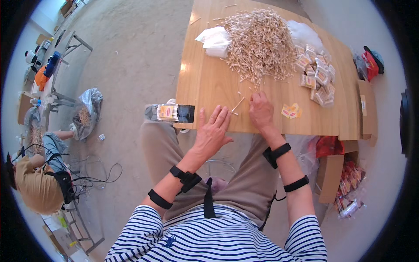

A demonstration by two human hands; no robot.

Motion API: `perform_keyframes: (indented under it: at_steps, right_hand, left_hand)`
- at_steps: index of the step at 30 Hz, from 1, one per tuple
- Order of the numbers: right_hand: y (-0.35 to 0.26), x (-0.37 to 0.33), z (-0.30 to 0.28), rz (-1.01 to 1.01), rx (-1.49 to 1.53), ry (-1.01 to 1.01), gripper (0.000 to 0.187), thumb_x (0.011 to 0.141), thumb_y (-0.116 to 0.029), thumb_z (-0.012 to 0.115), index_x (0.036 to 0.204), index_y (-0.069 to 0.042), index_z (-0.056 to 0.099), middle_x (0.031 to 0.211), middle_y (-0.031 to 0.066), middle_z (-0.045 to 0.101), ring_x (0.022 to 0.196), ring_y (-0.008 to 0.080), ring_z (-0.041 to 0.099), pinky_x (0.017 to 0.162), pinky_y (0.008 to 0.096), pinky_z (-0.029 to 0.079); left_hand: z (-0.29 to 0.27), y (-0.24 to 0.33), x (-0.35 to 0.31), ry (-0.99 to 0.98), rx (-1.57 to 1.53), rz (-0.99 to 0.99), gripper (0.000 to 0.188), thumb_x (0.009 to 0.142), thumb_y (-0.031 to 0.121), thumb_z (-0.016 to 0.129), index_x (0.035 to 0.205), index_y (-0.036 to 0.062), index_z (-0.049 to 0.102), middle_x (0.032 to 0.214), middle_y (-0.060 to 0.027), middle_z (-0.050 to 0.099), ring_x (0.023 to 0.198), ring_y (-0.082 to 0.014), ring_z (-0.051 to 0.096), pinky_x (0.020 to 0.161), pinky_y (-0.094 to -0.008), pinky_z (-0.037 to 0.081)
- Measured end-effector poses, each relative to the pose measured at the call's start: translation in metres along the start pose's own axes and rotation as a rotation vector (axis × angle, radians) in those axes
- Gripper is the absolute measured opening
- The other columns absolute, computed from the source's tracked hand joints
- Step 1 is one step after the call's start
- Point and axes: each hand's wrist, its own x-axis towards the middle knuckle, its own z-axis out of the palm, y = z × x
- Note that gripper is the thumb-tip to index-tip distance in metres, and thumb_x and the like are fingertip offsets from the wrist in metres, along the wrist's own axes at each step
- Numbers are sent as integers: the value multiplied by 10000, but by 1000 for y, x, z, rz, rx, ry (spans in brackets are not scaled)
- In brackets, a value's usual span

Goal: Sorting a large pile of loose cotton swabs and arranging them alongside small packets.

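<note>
My left hand (213, 129) rests flat at the table's near edge, fingers stretched out and nothing in its grip. A few loose cotton swabs (238, 105) lie between my two hands. To the right, my right hand (262, 109) is closed, its fingertips drawn together at the table top beside stray swabs; what they hold is hidden. Left of my left hand, a packet of cotton swabs (167, 112) with an orange and white label sits on a dark holder (186, 114) at the table corner. Small yellow printed cards (291, 111) lie right of my right hand.
A large heap of cotton swabs (259, 43) covers the far table (192, 83). White plastic bags (216, 41) lie left of it, filled swab packs (321, 78) right. Cardboard boxes (330, 174) stand below on the right. Another person (41, 183) sits far left.
</note>
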Motion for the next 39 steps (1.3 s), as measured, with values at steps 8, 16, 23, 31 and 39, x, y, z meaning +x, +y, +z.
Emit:
perform_keyframes:
  at_steps: [8, 16, 23, 31, 39]
  right_hand:
    - [-29, 2, -9, -130, 146, -66, 61, 857, -56, 615, 915, -36, 614, 937, 183, 610, 861, 411, 660, 731, 491, 545]
    - [-21, 6, 12, -189, 124, -133, 72, 853, -89, 637, 924, -81, 652, 902, 189, 636, 871, 405, 655, 738, 483, 536]
    - [-19, 6, 6, 116, 332, -269, 71, 808, -126, 662, 843, -64, 670, 908, 184, 653, 861, 386, 656, 751, 484, 524]
    - [-25, -9, 14, 7, 298, -43, 32, 792, -88, 671, 815, -69, 660, 873, 161, 629, 829, 379, 645, 742, 480, 526]
    - [-44, -17, 6, -12, 224, -122, 18, 850, -64, 613, 863, -68, 624, 893, 170, 632, 849, 395, 645, 721, 494, 526]
  left_hand:
    - [3, 0, -7, 19, -5, -31, 958, 719, 514, 794, 1481, 48, 447, 1584, -88, 369, 1501, -265, 291, 1152, -694, 183]
    - [-1, 3, -11, 3, -11, -48, 950, 709, 485, 816, 1478, 62, 452, 1586, -66, 364, 1502, -241, 287, 1148, -685, 189]
    - [2, 1, -15, 29, -5, -41, 966, 703, 497, 816, 1486, 74, 441, 1593, -58, 354, 1502, -238, 287, 1132, -709, 187]
    - [3, 1, -15, 43, -24, -47, 982, 687, 498, 825, 1482, 65, 444, 1602, -67, 340, 1501, -241, 286, 1128, -724, 164]
    - [5, 2, -14, 51, -16, -35, 1021, 673, 516, 826, 1494, 58, 429, 1607, -65, 335, 1507, -234, 278, 1123, -733, 146]
